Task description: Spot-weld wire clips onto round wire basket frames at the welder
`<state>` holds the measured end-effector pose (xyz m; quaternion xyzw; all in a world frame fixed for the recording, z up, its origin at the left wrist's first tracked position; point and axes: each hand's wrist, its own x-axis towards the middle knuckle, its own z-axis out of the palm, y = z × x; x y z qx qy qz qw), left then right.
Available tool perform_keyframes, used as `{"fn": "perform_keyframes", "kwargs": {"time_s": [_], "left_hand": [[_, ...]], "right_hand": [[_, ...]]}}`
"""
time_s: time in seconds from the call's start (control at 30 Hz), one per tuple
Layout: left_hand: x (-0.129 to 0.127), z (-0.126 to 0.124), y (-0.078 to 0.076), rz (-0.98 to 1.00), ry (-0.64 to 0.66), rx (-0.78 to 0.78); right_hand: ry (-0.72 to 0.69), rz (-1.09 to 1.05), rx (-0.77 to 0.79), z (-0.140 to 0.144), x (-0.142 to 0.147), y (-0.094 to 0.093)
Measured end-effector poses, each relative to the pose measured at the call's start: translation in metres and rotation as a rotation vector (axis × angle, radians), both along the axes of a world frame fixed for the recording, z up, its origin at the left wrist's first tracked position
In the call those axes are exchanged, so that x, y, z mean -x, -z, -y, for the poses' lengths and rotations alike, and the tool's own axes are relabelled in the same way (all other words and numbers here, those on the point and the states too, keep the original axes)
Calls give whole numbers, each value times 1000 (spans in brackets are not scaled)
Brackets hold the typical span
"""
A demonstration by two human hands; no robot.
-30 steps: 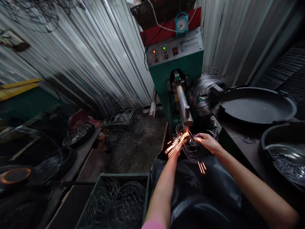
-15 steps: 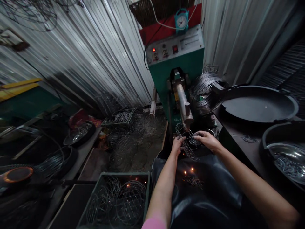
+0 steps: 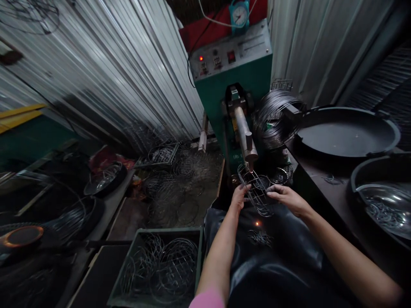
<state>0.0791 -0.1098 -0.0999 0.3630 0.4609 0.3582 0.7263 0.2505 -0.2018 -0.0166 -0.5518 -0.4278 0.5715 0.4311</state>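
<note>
- The left hand (image 3: 239, 196) grips the near-left rim of a wire cage (image 3: 257, 192), fingers curled around its wires; holding the edge, as I judge it, keeps the hand clear of the electrode above.
- The right hand (image 3: 287, 197) pinches the cage's right side, thumb and fingertips closed on a wire, so that the two hands steady it from opposite sides.
- The cage sits just under the tip of the welder arm (image 3: 245, 139), tilted with its open end towards the machine; that puts one wire crossing near the tip. I cannot tell whether the cage touches the tip.
- The green welder (image 3: 239, 77) stands straight ahead, a red lamp lit on its panel, with a clock (image 3: 239, 15) on top.
- A dark apron (image 3: 276, 252) covers the lap below the hands; a small orange spark (image 3: 257, 223) and a few loose wire bits (image 3: 259, 237) lie on it, so it likely serves as a shield.
- A wire coil (image 3: 274, 117) hangs right of the arm, close to the right hand for easy reach.
- On the bench (image 3: 324, 188) to the right rest a large dark pan (image 3: 346, 134) and a bowl (image 3: 383, 205) of small metal pieces.
- A green crate (image 3: 157, 267) of wire rings stands left of the lap, near the left arm; more wire frames (image 3: 173, 179) litter the floor beyond.
</note>
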Motion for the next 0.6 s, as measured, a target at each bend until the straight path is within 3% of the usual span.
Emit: {"fn": "perform_keyframes", "kwargs": {"time_s": [0.37,0.6], "left_hand": [[-7,-14,-6,-28,-53,172],[-10,-17,-10,-56,-51,226]], "right_hand": [[62,121,-130,-42,7,-15],[74,118,-137,-51,11,-22]]}}
